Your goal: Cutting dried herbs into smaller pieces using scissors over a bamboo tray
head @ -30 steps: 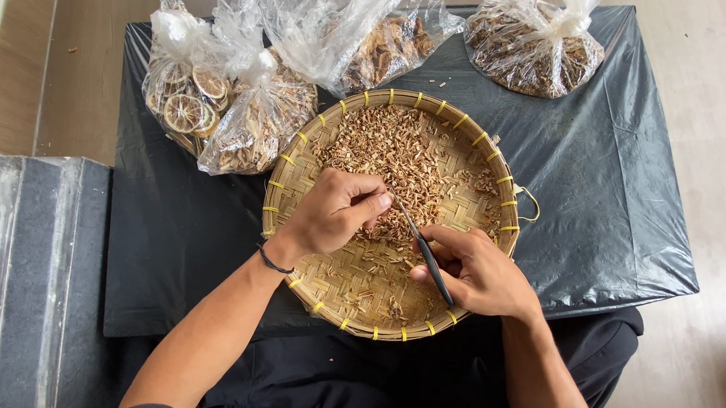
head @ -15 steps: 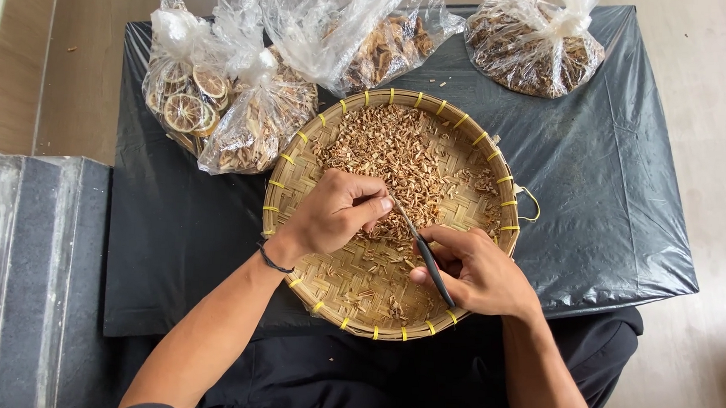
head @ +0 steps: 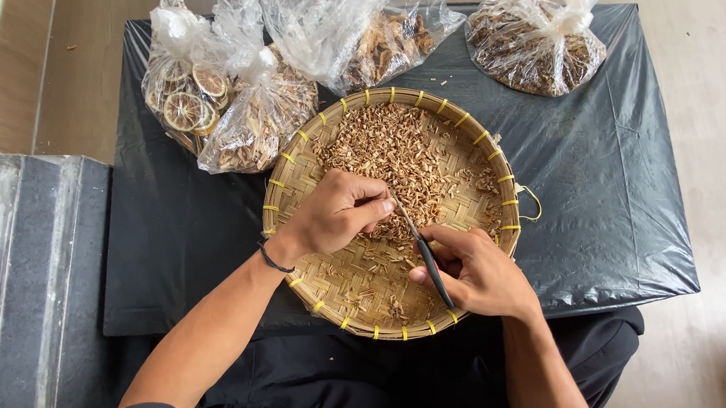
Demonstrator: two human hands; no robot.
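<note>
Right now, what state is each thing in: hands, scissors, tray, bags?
Left hand: closed in a pinch grip over the chopped bits.
Right hand: wrapped around the scissors.
Scissors: held, blades pointing at the left fingertips; open or shut, cannot tell.
Tray: flat on the black sheet, part covered with chopped bits.
Citrus bag: tied shut.
Far right bag: tied shut.
Middle bag: cannot tell.

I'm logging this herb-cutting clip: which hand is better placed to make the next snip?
Probably the right hand: it holds the black-handled scissors, tips pointing at the piece pinched in the left hand fingers, above the woven tray.
</note>
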